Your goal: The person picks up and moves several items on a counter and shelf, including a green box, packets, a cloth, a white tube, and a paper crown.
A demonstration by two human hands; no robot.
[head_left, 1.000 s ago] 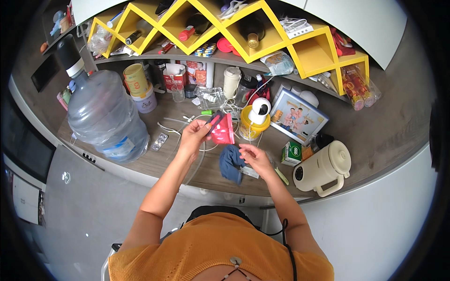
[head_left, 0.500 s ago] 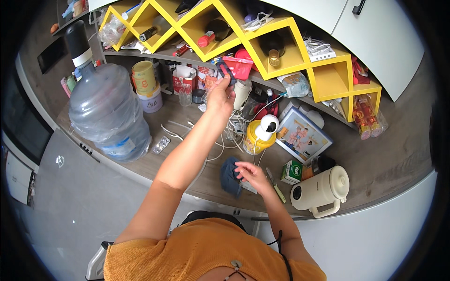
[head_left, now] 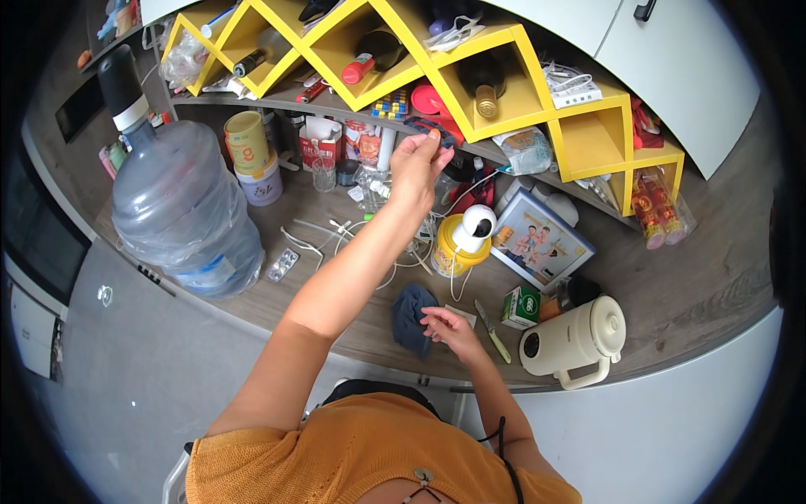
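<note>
My left hand is raised at the edge of the lower shelf, its fingers loosely bent and partly apart. Just beyond its fingertips lies a dark item beside something red; I see nothing gripped. Lower down, my right hand hovers at the right side of a crumpled dark blue cloth, fingers loosely spread and holding nothing. A knife with a pale green handle lies right of that hand. White cables sprawl on the counter under my left forearm.
A large plastic-wrapped water bottle with a pump stands left. A white camera sits on a yellow can. To the right are a framed photo, a green box and a cream kettle. Yellow zigzag shelving overhangs the back.
My left hand has moved slightly right and no longer grips the dark item, which now lies beyond its fingertips. The open red container on the shelf has changed appearance. My right hand has barely moved.
</note>
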